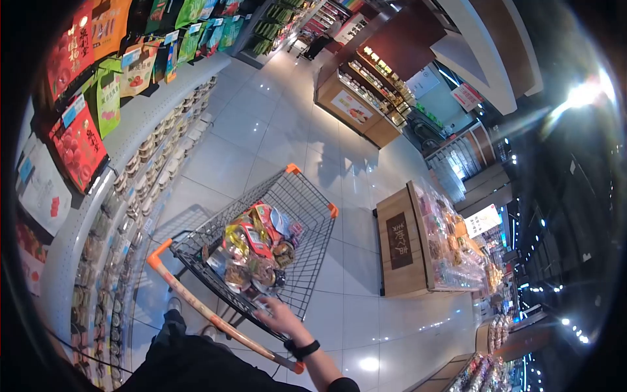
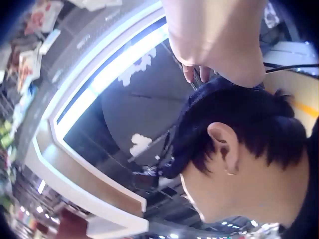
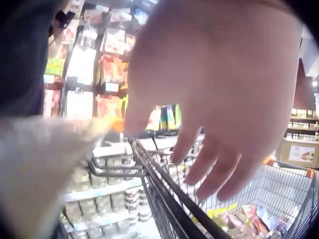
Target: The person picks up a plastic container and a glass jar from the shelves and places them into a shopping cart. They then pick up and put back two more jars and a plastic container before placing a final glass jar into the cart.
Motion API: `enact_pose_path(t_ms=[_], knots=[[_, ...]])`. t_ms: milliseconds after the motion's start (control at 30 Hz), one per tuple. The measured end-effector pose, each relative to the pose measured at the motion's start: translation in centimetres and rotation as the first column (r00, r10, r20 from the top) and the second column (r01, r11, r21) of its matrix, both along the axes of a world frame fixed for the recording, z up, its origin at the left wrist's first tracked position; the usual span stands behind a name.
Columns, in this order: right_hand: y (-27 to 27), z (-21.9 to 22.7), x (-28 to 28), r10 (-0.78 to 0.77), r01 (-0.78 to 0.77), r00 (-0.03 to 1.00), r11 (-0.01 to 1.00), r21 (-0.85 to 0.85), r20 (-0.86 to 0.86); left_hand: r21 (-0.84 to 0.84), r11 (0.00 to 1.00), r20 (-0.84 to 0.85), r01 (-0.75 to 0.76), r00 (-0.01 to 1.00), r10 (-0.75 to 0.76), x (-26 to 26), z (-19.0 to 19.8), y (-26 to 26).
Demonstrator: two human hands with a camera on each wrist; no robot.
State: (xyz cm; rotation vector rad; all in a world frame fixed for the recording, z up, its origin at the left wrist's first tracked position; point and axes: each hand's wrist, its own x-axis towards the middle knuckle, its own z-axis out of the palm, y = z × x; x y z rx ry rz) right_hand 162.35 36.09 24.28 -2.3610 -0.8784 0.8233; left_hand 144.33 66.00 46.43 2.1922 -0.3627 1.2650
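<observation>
Grey wire shopping cart with an orange-capped frame (image 1: 312,255), on the pale tiled floor (image 1: 255,137) between the grey shelf's edge (image 1: 177,108) and the wooden display stand's near corner (image 1: 406,276). The frame is judged stiff and moderately heavy but easily rolled; its glossy plastic food packets (image 1: 258,228), heaped toward the handle end, look light, soft, slippery and, in part, crushable. Best hold: both ends of the long tan-orange handlebar (image 1: 215,318). The cart's front points away from the person, toward the upper right of the head view; its long axis lies crosswise to the handlebar. Right grip (image 1: 285,321): fingers apart, empty, above the cart's rear edge. Left grip (image 2: 214,40): raised beside the dark cap (image 2: 214,99); finger closure cannot be told.
</observation>
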Motion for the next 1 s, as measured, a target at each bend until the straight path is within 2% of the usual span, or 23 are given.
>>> enact_pose_path(t_ms=[67,200,267,333,400,433,567,633,733,1000], knots=[[-2.5,-2.7,-2.8,0.188,-0.189,0.98,0.982,0.009,0.067,0.004,0.999,-0.01,0.048,0.999,-0.048,0.8,-0.1,-2.0],[-5.0,-1.1,-7.5,0.19,-0.192,0.976,0.981,0.009,0.108,-0.002,0.993,-0.014,0.119,0.993,-0.119,2.2,0.6,-6.0],[-6.5,-1.1,-9.0,0.241,-0.274,0.883,0.961,0.025,0.402,0.014,0.989,-0.015,0.146,0.989,-0.146,2.6,1.1,-8.1],[-7.3,-0.8,-10.4,0.207,-0.261,0.914,0.958,0.117,0.349,0.025,0.986,-0.015,0.162,0.987,-0.162,3.1,1.4,-9.7],[-8.1,-0.4,-11.5,0.097,-0.097,0.995,0.984,0.149,0.007,0.027,0.983,-0.018,0.183,0.983,-0.182,3.3,1.8,-11.1],[-8.2,-0.9,-11.9,0.049,-0.065,0.989,0.991,0.115,0.14,0.032,0.982,-0.017,0.189,0.982,-0.188,3.4,1.8,-11.6],[-9.0,-2.0,-11.2,0.054,-0.07,0.984,0.993,0.094,0.169,0.032,0.98,-0.003,0.194,0.981,-0.194,3.4,1.5,-12.9],[-9.6,-3.0,-11.2,0.073,-0.091,0.991,0.984,0.152,0.116,0.017,0.98,-0.006,0.197,0.98,-0.197,2.8,0.8,-12.7],[-9.6,-2.9,-11.1,0.083,-0.091,0.993,0.991,0.095,0.086,0.01,0.977,0.0,0.213,0.977,-0.213,3.5,0.8,-13.2],[-9.0,-2.6,-11.0,0.075,-0.096,0.985,0.987,0.127,0.155,-0.017,0.97,0.021,0.241,0.97,-0.241,3.3,0.2,-13.2]])
